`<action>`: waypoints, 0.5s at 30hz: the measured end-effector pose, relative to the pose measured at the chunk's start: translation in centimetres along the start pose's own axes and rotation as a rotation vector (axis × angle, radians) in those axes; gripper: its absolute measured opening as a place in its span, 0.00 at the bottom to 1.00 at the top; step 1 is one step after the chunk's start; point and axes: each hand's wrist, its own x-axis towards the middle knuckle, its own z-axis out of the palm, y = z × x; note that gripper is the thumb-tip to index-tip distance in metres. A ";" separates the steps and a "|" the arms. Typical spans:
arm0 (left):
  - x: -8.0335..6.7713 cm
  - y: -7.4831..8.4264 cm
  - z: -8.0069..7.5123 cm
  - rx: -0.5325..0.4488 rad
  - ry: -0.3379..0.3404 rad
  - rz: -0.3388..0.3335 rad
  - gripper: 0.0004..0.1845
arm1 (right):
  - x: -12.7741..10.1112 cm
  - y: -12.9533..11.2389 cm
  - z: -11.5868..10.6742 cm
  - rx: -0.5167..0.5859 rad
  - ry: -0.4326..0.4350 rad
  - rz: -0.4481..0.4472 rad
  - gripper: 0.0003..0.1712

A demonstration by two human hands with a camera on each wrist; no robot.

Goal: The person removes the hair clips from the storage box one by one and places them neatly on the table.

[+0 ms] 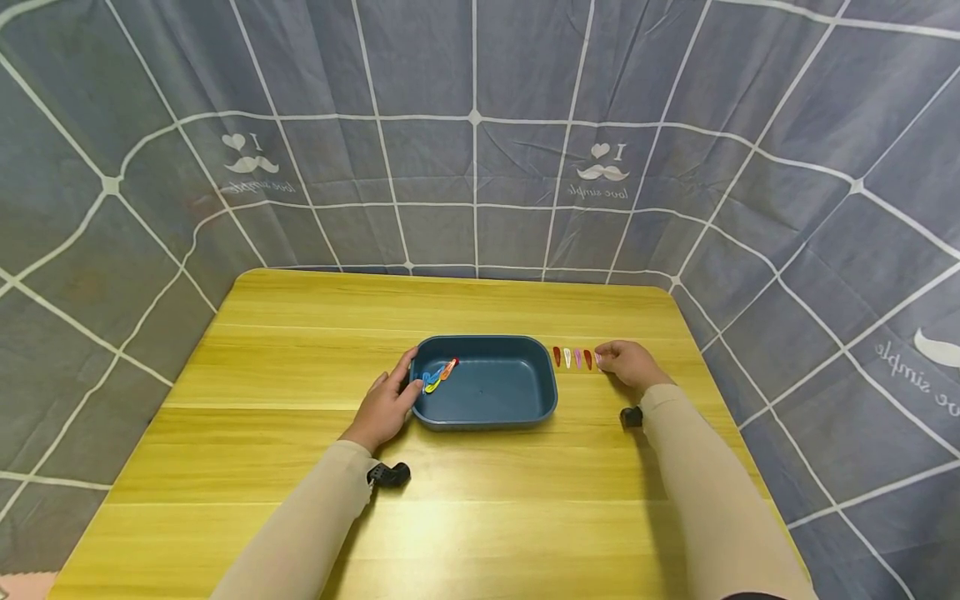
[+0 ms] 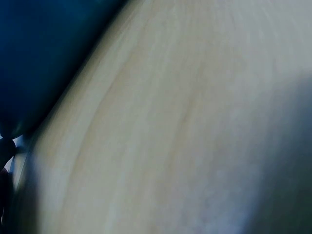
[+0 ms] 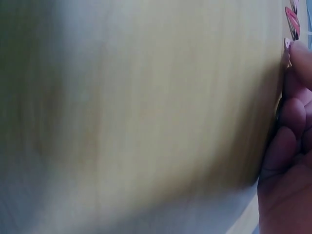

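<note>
**Hands at tray and clip row**

Left hand [image 1: 387, 406]: rests on the surface [image 1: 300, 467] against the left end of the blue tray [image 1: 495, 392]. My fingers [image 1: 405, 371] lie fairly straight along the tray's outer wall and touch its rim. Nothing pinched that I can see. Left wrist view is blurred; it shows only dark blue tray wall and pale wood.

Tray: sits mid-surface and holds a small cluster of clips [image 1: 439, 375] (blue, yellow, orange-red) in its left end, just beside my left fingertips.

Right hand [image 1: 630, 364]: on the surface to the right of the tray, at the right end of a row of clips [image 1: 572, 357] laid side by side between tray and hand. Fingers curled, tips down at the row's last clip. I cannot tell whether they pinch it. Right wrist view, blurred, shows curled fingers [image 3: 292, 117] against the wood, with a red clip [image 3: 292, 22] just past the tips.
</note>
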 end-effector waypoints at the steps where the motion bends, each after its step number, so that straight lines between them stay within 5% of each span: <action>1: 0.0 0.0 0.0 0.002 0.000 0.000 0.29 | 0.0 0.0 0.0 -0.015 0.004 -0.008 0.20; 15: -0.1 0.2 -0.1 -0.008 -0.012 0.010 0.29 | 0.3 0.0 0.3 -0.019 0.016 -0.004 0.19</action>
